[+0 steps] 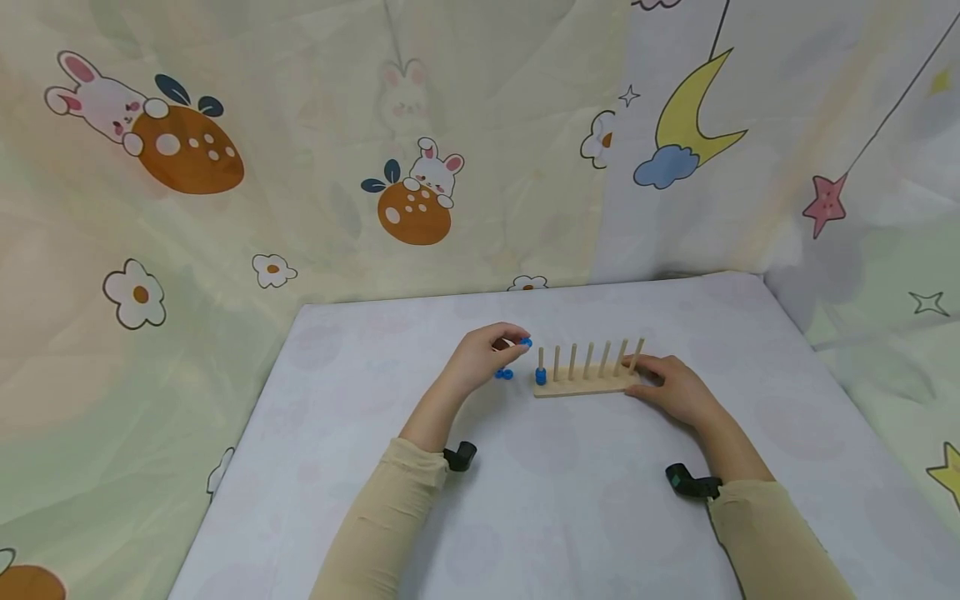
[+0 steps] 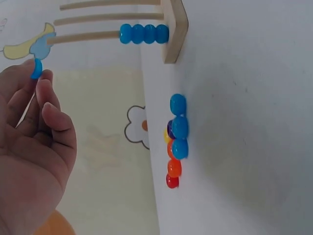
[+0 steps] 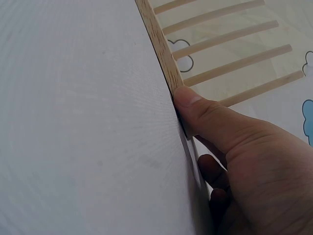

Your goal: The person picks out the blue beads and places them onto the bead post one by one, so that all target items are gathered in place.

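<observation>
I am pinching a blue bead (image 2: 36, 68) in my left hand (image 1: 483, 354), fingers curled round it, just left of the wooden peg rack (image 1: 587, 382). My right hand (image 1: 671, 385) is gripping the rack's right end, thumb pressing its edge. Four blue beads (image 2: 144, 34) are sitting on the leftmost peg; loose beads (image 2: 175, 139) are lying on the surface beside the rack.

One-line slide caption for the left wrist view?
Left hand pinches a blue bead near the wooden peg rack, four blue beads stacked on its end peg.
</observation>
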### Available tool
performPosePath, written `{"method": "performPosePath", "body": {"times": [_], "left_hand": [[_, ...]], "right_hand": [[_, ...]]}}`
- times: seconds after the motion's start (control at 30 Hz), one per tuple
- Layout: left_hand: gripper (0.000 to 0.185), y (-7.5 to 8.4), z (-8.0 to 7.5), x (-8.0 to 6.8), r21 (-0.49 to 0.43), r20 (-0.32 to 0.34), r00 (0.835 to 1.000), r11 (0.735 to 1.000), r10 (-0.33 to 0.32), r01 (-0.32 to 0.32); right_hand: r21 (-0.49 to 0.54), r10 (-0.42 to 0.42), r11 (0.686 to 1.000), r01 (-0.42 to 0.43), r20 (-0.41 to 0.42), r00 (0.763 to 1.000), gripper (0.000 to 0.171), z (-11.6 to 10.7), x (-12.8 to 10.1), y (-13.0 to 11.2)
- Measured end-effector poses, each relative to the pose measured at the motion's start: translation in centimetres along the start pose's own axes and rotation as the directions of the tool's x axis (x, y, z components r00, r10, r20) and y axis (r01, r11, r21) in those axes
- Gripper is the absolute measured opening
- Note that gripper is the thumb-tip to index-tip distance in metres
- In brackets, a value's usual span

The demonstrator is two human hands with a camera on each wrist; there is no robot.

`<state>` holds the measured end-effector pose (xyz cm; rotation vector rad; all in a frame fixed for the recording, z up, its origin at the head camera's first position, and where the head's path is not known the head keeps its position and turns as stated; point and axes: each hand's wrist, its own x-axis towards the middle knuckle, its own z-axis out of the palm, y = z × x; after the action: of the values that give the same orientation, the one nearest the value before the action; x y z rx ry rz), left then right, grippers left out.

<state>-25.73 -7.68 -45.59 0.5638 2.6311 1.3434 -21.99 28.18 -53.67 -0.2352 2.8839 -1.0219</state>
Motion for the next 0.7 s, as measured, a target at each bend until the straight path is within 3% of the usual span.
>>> {"method": "performPosePath", "body": {"times": [0.27, 0.7], "left_hand": [[0.024, 0.7, 1.0, 0.3, -0.044, 0.021, 1.0, 0.999, 0.015, -0.014], [0.027, 1.0, 1.5, 0.4, -0.037, 0.032, 0.999, 0.999, 0.023, -0.021]], "right_hand": [[0.002, -0.001, 1.0, 0.001, 0.002, 1.0, 0.057, 0.0, 0.0, 0.0], [-0.002, 0.0, 1.0, 0.0, 0.007, 1.0, 0.057, 0.0, 0.0, 0.0]]}}
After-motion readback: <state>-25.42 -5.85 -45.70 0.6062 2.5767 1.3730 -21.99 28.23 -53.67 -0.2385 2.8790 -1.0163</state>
